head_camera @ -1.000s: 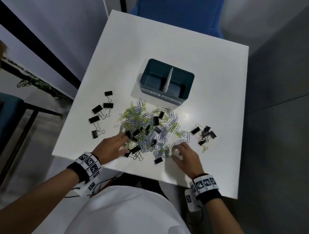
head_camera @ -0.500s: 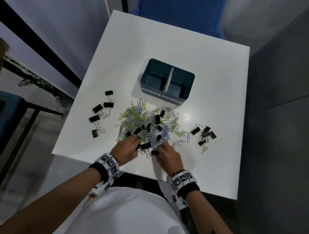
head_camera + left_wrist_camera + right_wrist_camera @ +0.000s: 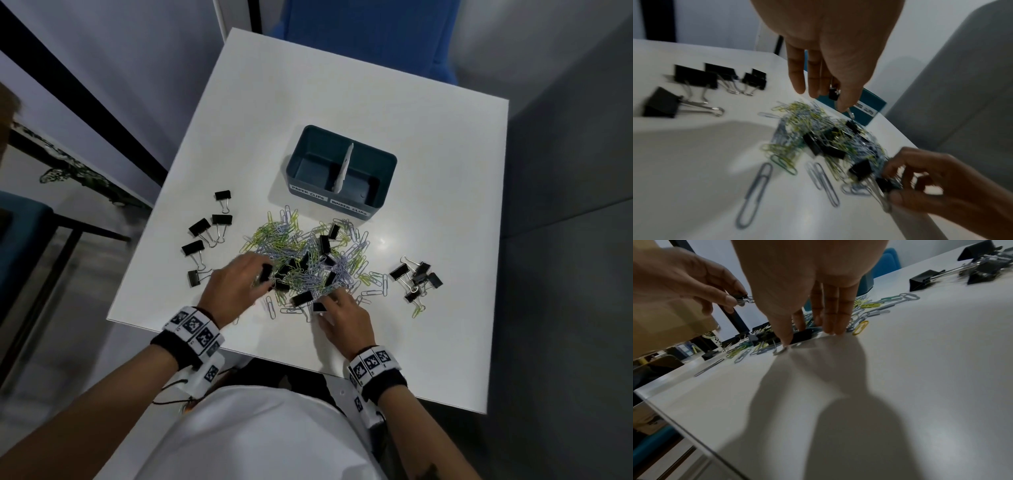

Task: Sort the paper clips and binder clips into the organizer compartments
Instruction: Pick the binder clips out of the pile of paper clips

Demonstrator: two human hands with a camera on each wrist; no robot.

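- Paper clips, thin wire loops in yellow-green and pale lilac (image 3: 305,253), heaped with small black metal binder clips on the white square table (image 3: 342,102); heap lies under and just beyond both sets of fingertips.
- Left hand (image 3: 236,284): thumb and forefinger pinch one small black binder clip (image 3: 834,94), lifted just above the heap; the other fingers (image 3: 796,71) hang straight, holding nothing.
- Right hand (image 3: 346,318): thumb and fingers close on a black binder clip at heap's near edge (image 3: 319,307); left wrist view shows fingers curled round its wire handles, blurred. Three outer fingers (image 3: 835,314) reach straight down to the tabletop.
- Teal plastic two-compartment organizer (image 3: 380,164) stands beyond the fingertips, past the heap; white upright divider (image 3: 344,168); labels on near wall read PAPER CLIPS and BINDER CLIPS. Nothing visible in either compartment.
- Loose group of black binder clips (image 3: 205,236) outboard of left fingers; another cluster of black binder clips (image 3: 416,277) outboard of right fingers.
- Both forearms come in from near table edge, palms down; each wrist carries a black-and-white patterned marker band (image 3: 193,329).
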